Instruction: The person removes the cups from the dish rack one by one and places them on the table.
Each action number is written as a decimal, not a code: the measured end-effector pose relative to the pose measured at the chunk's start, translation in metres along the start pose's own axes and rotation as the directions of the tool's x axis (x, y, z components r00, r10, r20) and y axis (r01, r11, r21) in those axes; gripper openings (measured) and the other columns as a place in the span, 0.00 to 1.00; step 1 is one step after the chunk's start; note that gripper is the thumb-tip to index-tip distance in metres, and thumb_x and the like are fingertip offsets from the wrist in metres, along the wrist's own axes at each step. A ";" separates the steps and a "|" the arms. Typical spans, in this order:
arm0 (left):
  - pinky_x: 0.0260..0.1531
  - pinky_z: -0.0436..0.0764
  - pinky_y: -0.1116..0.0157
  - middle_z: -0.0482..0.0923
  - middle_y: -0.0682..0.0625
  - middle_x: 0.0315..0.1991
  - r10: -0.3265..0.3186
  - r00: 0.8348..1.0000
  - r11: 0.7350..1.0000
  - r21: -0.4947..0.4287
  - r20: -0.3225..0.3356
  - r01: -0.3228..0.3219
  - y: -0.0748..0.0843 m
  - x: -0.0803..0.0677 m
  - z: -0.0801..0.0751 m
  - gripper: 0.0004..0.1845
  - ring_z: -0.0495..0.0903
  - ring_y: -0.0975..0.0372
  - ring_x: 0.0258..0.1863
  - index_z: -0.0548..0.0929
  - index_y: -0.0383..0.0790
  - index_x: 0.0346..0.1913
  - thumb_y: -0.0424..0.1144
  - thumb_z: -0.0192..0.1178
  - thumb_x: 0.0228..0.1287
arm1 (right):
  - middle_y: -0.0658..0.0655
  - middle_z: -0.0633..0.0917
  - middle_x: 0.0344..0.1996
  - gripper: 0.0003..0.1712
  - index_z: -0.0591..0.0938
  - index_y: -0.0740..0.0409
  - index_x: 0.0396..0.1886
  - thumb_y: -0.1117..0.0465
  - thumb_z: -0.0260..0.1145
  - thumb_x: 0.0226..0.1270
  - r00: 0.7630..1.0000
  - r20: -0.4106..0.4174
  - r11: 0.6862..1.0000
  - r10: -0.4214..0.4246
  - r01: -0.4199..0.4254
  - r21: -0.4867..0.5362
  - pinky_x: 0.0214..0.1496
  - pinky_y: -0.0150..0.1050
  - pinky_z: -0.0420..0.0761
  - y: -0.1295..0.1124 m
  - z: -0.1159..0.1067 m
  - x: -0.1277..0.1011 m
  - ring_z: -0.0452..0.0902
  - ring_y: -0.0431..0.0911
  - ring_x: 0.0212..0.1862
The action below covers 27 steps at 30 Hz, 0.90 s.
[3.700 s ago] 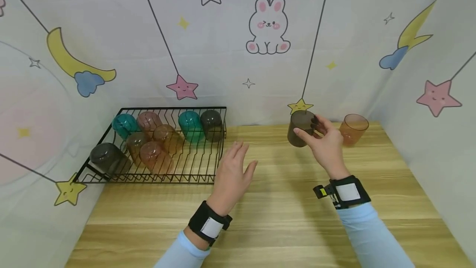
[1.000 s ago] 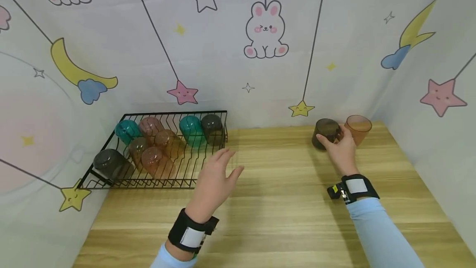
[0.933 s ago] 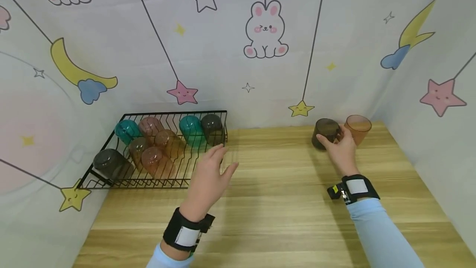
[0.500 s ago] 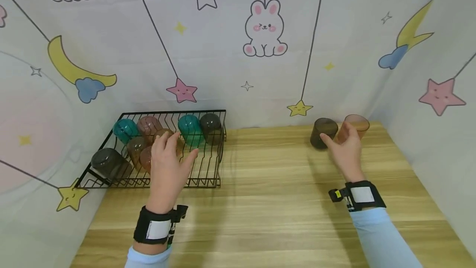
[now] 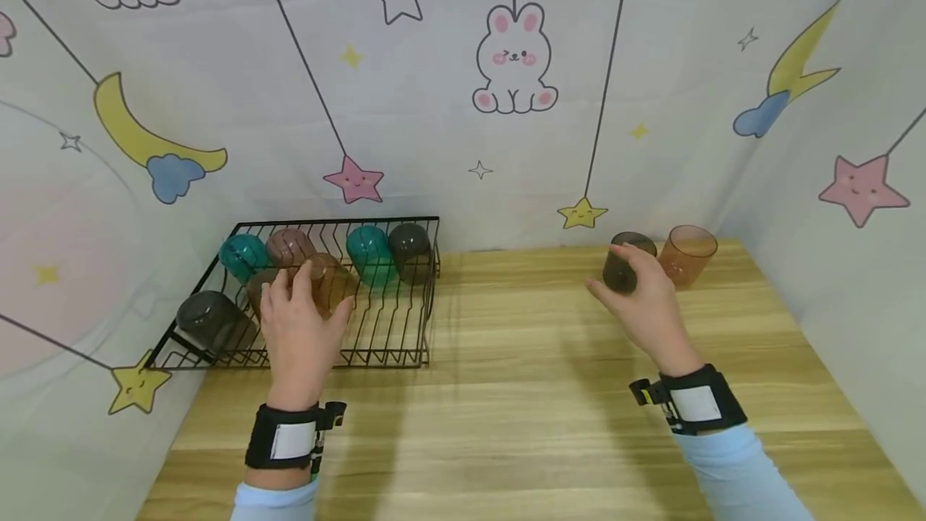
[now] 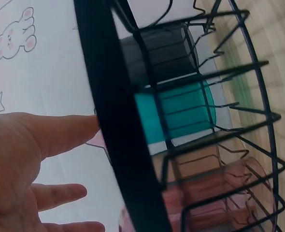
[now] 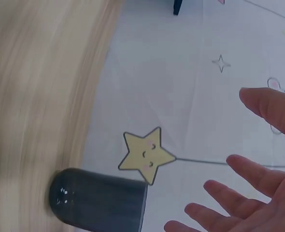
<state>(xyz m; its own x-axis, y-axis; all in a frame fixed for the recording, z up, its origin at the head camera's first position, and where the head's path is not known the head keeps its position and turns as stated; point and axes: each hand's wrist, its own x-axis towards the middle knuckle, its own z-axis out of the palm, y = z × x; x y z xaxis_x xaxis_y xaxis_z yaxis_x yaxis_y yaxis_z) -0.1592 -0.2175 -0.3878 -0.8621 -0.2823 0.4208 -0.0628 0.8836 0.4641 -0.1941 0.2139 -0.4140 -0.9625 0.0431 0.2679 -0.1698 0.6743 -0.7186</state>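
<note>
My left hand [image 5: 298,336] hovers at the front of the black wire rack [image 5: 391,358], fingers spread and holding nothing. It overlaps a brownish cup [image 5: 259,289] and hides the front pinkish cup in the head view; pink cup sides [image 6: 249,186] show through the wires in the left wrist view. Beside the hand lies an amber cup [image 5: 331,284]. At the right, my right hand [image 5: 647,308] is in front of a dark grey cup [image 5: 616,273], its fingers apart and off it. That cup stands upright on the table, close to an orange cup [image 5: 690,257].
Upside-down in the rack are also two teal cups, one at the back left [image 5: 243,257] and one at the back right [image 5: 372,256], a pink cup [image 5: 289,244] and two dark grey cups. A patterned curtain [image 5: 434,127] stands behind the wooden table [image 5: 499,392].
The right hand set the dark grey cup down beside the orange cup, let go and drew back toward me. The left hand moved left from the rack's right end to its front middle.
</note>
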 end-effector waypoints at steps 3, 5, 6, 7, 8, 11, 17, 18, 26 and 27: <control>0.60 0.51 0.30 0.53 0.33 0.69 -0.028 0.999 0.999 0.016 0.024 0.028 -0.005 0.000 0.002 0.40 0.46 0.35 0.69 0.62 0.44 0.69 0.49 0.66 0.54 | 0.60 0.66 0.66 0.42 0.68 0.54 0.65 0.39 0.66 0.55 0.997 0.077 0.999 -0.021 0.023 -0.023 0.65 0.58 0.64 -0.005 0.009 -0.006 0.59 0.57 0.68; 0.59 0.50 0.30 0.51 0.34 0.70 -0.038 0.998 0.999 0.020 0.045 0.037 -0.007 0.002 0.004 0.41 0.44 0.35 0.70 0.60 0.45 0.69 0.49 0.66 0.54 | 0.60 0.67 0.65 0.42 0.68 0.55 0.64 0.39 0.66 0.55 0.993 0.113 0.998 -0.039 0.044 -0.047 0.64 0.57 0.65 -0.007 0.016 -0.008 0.60 0.56 0.68; 0.59 0.50 0.29 0.50 0.34 0.71 -0.041 0.998 0.999 0.022 0.054 0.040 -0.008 0.002 0.005 0.41 0.44 0.35 0.70 0.60 0.45 0.70 0.48 0.66 0.54 | 0.60 0.67 0.65 0.41 0.68 0.56 0.64 0.40 0.66 0.55 0.991 0.128 0.997 -0.047 0.055 -0.056 0.64 0.57 0.65 -0.008 0.020 -0.009 0.60 0.56 0.67; 0.59 0.51 0.29 0.49 0.34 0.71 -0.042 0.997 0.999 0.026 0.062 0.041 -0.009 0.003 0.006 0.42 0.43 0.35 0.70 0.59 0.45 0.70 0.48 0.66 0.54 | 0.60 0.68 0.64 0.41 0.68 0.56 0.64 0.40 0.66 0.55 0.989 0.141 0.996 -0.055 0.065 -0.065 0.64 0.57 0.66 -0.009 0.024 -0.010 0.61 0.56 0.67; 0.58 0.52 0.30 0.48 0.33 0.71 -0.043 0.997 0.999 0.031 0.067 0.041 -0.010 0.003 0.008 0.42 0.43 0.34 0.70 0.59 0.45 0.70 0.48 0.66 0.54 | 0.60 0.68 0.64 0.41 0.68 0.56 0.64 0.40 0.66 0.55 0.987 0.152 0.995 -0.059 0.071 -0.074 0.64 0.57 0.66 -0.009 0.027 -0.011 0.61 0.56 0.67; 0.58 0.53 0.29 0.47 0.33 0.71 -0.054 0.996 0.997 0.051 0.076 0.050 -0.013 0.005 0.010 0.42 0.43 0.34 0.70 0.58 0.47 0.70 0.49 0.66 0.54 | 0.60 0.68 0.65 0.41 0.67 0.56 0.65 0.41 0.67 0.55 0.981 0.187 0.994 -0.054 0.072 -0.087 0.64 0.56 0.67 -0.011 0.037 -0.014 0.62 0.56 0.66; 0.57 0.54 0.29 0.45 0.32 0.71 -0.095 0.992 0.990 0.112 0.087 0.085 -0.019 0.006 0.011 0.41 0.42 0.33 0.69 0.60 0.46 0.70 0.50 0.65 0.55 | 0.59 0.67 0.66 0.42 0.66 0.54 0.66 0.40 0.66 0.55 0.967 0.252 0.994 -0.046 0.070 -0.088 0.65 0.55 0.67 -0.014 0.048 -0.019 0.61 0.55 0.67; 0.57 0.54 0.29 0.45 0.31 0.71 -0.102 0.991 0.989 0.120 0.092 0.090 -0.020 0.006 0.011 0.41 0.42 0.33 0.69 0.60 0.45 0.69 0.49 0.65 0.55 | 0.59 0.67 0.66 0.42 0.67 0.54 0.66 0.40 0.66 0.55 0.965 0.258 0.993 -0.048 0.073 -0.091 0.65 0.56 0.67 -0.014 0.049 -0.020 0.61 0.55 0.67; 0.50 0.63 0.29 0.49 0.29 0.69 -0.142 0.983 0.981 0.150 0.115 0.124 -0.025 0.005 0.009 0.37 0.51 0.32 0.66 0.62 0.41 0.68 0.47 0.63 0.56 | 0.60 0.67 0.65 0.41 0.66 0.55 0.66 0.42 0.66 0.56 0.943 0.329 0.990 -0.053 0.091 -0.104 0.65 0.55 0.66 -0.020 0.055 -0.023 0.61 0.55 0.67; 0.48 0.64 0.29 0.50 0.29 0.68 -0.142 0.983 0.981 0.149 0.114 0.124 -0.026 0.004 0.009 0.37 0.53 0.32 0.65 0.62 0.41 0.68 0.46 0.62 0.56 | 0.60 0.67 0.65 0.41 0.66 0.55 0.66 0.42 0.66 0.56 0.940 0.338 0.990 -0.052 0.092 -0.104 0.65 0.55 0.66 -0.020 0.056 -0.024 0.61 0.55 0.67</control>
<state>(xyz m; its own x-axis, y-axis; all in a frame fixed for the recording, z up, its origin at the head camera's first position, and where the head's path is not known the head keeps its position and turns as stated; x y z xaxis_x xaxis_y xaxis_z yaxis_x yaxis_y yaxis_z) -0.1660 -0.2382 -0.4052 -0.8962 -0.3603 0.2588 -0.2439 0.8874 0.3911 -0.1797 0.1582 -0.4415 -0.9671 -0.2438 0.0721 -0.2349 0.7484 -0.6202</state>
